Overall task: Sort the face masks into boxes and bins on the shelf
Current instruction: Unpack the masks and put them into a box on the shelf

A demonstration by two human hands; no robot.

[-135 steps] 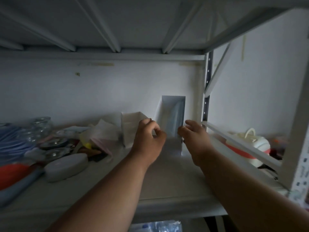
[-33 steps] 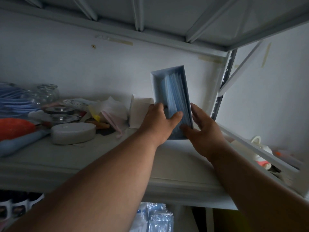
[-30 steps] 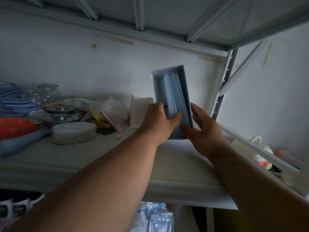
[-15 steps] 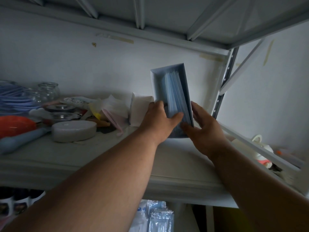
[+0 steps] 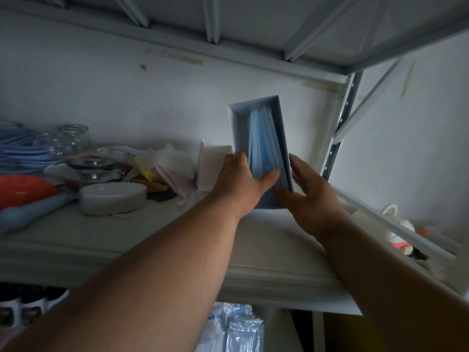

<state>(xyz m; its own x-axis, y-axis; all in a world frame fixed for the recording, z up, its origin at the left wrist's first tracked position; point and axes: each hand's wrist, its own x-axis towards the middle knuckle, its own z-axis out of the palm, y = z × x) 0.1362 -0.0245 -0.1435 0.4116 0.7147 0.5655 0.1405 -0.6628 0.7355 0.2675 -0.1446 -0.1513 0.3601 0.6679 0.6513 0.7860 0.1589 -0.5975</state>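
Observation:
A tall white box (image 5: 237, 128) stands on end at the back right of the shelf (image 5: 157, 240), its open side facing me, with a stack of blue face masks (image 5: 264, 143) inside. My left hand (image 5: 241, 181) grips the box's lower left side, thumb pressing across the masks. On the lower right edge of the box lies my right hand (image 5: 307, 191), fingers loosely bent along it. A second white box (image 5: 210, 168) stands just left of the first.
Left on the shelf lie a white round case (image 5: 113, 198), glass jars (image 5: 73, 137), an orange object (image 5: 20, 189), a blue handle (image 5: 33, 212) and loose wrappers (image 5: 167, 161). Packed masks (image 5: 241, 329) sit on the shelf below. A white post (image 5: 340, 128) rises on the right.
Since 4.5 s ago the box has filled with blue masks and both hands have closed in on it. Over the last second the hands and box have barely moved.

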